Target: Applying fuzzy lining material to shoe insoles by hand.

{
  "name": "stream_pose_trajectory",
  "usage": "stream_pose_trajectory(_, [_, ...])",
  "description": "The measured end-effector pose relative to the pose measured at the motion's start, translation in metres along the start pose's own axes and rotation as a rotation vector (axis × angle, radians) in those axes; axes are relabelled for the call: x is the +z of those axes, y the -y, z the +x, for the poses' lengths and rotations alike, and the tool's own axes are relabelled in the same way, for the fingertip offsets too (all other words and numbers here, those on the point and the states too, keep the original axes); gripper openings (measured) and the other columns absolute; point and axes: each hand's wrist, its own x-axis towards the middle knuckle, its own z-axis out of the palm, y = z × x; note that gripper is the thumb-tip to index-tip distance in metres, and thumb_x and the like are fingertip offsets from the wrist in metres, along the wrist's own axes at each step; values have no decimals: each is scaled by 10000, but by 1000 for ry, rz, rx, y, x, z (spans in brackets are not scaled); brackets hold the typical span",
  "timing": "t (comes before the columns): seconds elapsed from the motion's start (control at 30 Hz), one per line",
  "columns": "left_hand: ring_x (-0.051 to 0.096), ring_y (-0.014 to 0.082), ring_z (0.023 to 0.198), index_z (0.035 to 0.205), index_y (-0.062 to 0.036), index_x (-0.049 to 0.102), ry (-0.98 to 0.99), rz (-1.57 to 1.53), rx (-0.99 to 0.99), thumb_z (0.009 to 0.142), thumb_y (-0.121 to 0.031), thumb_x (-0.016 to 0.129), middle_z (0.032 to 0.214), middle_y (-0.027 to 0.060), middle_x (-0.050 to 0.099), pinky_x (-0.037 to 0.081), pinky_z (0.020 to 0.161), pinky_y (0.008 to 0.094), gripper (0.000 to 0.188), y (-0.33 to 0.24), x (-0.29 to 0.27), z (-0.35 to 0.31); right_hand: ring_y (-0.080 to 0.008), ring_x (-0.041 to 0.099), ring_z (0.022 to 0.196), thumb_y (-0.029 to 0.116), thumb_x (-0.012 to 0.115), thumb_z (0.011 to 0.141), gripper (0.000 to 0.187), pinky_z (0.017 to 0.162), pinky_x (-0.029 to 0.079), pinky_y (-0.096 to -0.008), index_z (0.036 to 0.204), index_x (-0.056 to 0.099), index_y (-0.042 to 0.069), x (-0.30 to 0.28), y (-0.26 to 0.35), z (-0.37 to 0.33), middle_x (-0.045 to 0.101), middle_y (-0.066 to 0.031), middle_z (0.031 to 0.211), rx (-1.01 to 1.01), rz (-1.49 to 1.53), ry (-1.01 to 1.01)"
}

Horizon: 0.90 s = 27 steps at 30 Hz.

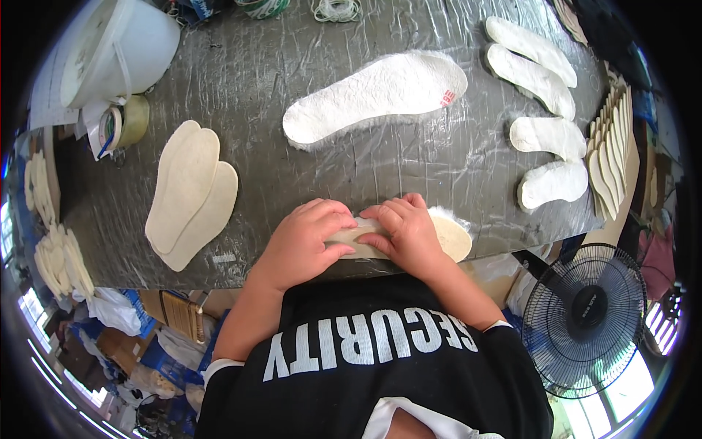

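At the table's near edge, my left hand [307, 238] and my right hand [406, 233] grip a cream insole [454, 238] with fluffy white pile at its rim. The fingers of both hands are closed over its far side, thumbs on the near side. Its rounded right end sticks out past my right hand; the left end is mostly covered by my left hand. Beyond my hands lies a single white fleecy insole [373, 99] with a small red mark. Two overlapping plain cream insoles [183, 190] rest to the left of my left hand.
Several white insoles [552, 135] lie at the right, beside a stack of cream ones [610, 154]. A white bucket [142, 47] and tape rolls [133, 121] stand at the far left. String bundles [336, 9] sit at the back. A black fan [585, 318] is below the table's right edge.
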Motion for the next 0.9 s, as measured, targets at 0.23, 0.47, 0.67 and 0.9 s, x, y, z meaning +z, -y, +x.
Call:
stream_pose_trajectory(0.23, [620,294,893,941,-24,640,19,6,-9,711,-86,757,952,102,646,495,782,366,265,7,6,-2,-224,601,763,289,793,687,417,777,389,-390,1004,586,114,5,-2,-3,645,-20,806,-24,47,-18])
stream_pose_trajectory(0.47, [628,289,829,858,-11,654,-7,-42,1,723,-57,741,912,105,649,508,731,366,167,11,14,-6,-218,602,750,287,791,684,390,772,388,-385,948,560,115,8,-3,-7,633,-15,789,-49,32,-44])
stream_pose_trajectory(0.67, [640,214,780,834,13,659,-68,-262,-199,739,24,708,845,107,661,506,723,310,108,18,25,-11,-242,574,921,309,801,650,496,844,393,-400,1039,567,110,4,1,-7,594,-46,978,-104,-41,12])
stream_pose_trajectory(0.9, [637,116,849,947,29,657,-60,-738,-623,805,24,702,858,75,685,514,738,248,149,27,20,-10,-291,526,1080,292,845,578,830,950,386,-418,1302,476,126,-2,19,-6,522,-103,1111,-136,14,273])
